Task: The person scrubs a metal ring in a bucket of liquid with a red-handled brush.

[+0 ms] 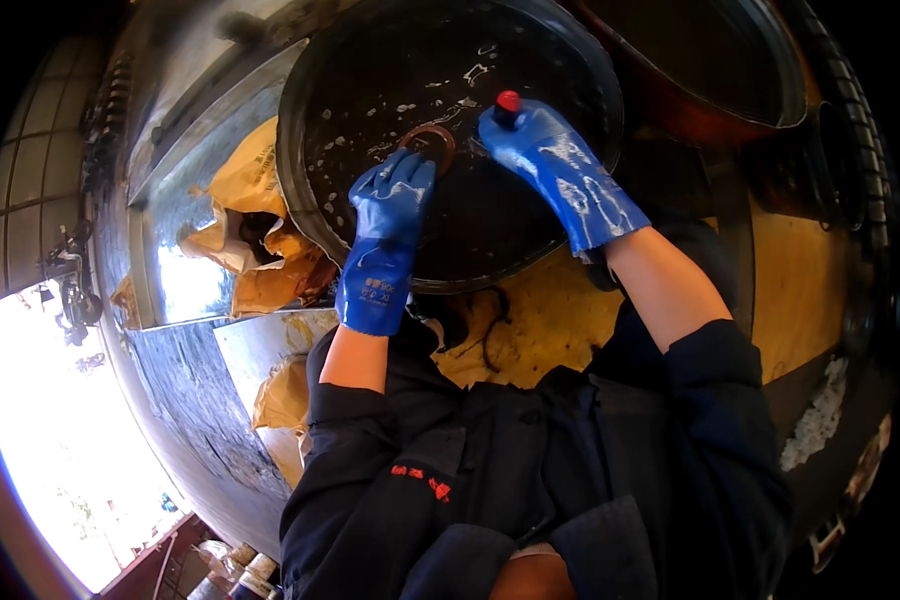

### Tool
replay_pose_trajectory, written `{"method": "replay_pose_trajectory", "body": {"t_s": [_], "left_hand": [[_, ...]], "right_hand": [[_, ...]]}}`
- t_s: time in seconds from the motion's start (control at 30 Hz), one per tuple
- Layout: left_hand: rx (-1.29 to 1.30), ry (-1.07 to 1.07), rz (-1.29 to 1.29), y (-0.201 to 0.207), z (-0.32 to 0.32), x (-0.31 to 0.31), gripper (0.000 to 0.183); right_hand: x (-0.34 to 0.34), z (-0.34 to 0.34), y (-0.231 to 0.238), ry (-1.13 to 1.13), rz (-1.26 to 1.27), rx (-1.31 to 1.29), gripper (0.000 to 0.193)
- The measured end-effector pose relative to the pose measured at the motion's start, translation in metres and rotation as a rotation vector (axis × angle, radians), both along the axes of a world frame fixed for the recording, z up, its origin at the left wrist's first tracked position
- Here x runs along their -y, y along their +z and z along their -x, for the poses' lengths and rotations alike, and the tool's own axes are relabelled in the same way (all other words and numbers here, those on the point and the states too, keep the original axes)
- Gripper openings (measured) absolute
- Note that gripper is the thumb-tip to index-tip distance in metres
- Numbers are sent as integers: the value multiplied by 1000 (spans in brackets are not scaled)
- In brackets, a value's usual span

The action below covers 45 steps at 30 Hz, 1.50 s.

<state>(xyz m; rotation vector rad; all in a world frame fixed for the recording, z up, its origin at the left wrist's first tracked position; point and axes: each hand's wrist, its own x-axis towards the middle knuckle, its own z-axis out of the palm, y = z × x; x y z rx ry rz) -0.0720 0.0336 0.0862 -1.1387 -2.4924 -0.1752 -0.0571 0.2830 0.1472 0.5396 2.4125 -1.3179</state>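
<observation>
A wide round black tub (288, 150) of dark liquid, dotted with foam and bubbles, stands before me. Wet blue rubber gloves cover both hands. Over the tub's near left part, my left hand (392, 195) is closed on the near edge of a reddish-brown ring (450, 150). My right hand (535, 140) is wrapped round a handle (508, 102) with a red end and a black band, to the right of the ring. The rest of that tool is hidden by the glove or the dark liquid, so I cannot tell its kind.
A red-sided tub (660, 95) stands beyond at the upper right, near a dark bucket-like container (830, 165). Torn yellow-brown paper sacks (255, 170) lie left of the black tub. Beneath it shows a yellowish floor (515, 345). Bright light enters at the far left.
</observation>
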Motion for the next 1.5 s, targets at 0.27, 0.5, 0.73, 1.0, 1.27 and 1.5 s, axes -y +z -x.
{"method": "replay_pose_trajectory", "body": {"t_s": [0.27,0.5,0.73,1.0,1.27,1.5], "left_hand": [[375,581,-280,6,-5,43,22],[424,1034,-776,32,28,189,33],[229,842,-467,52,31,274,12],[907,610,72,22,2,-6,64],[1047,291,386,-73,-2,-77,80],[1104,379,631,-117,-4,-33,48]], "right_hand": [[10,3,1,14,80,-24,33],[-7,-1,-2,-21,66,13,31],[4,-1,15,4,127,-47,34],[-18,-1,31,-66,152,-100,39],[-45,-7,12,-124,198,-165,30],[-31,-5,28,-100,232,-169,30]]}}
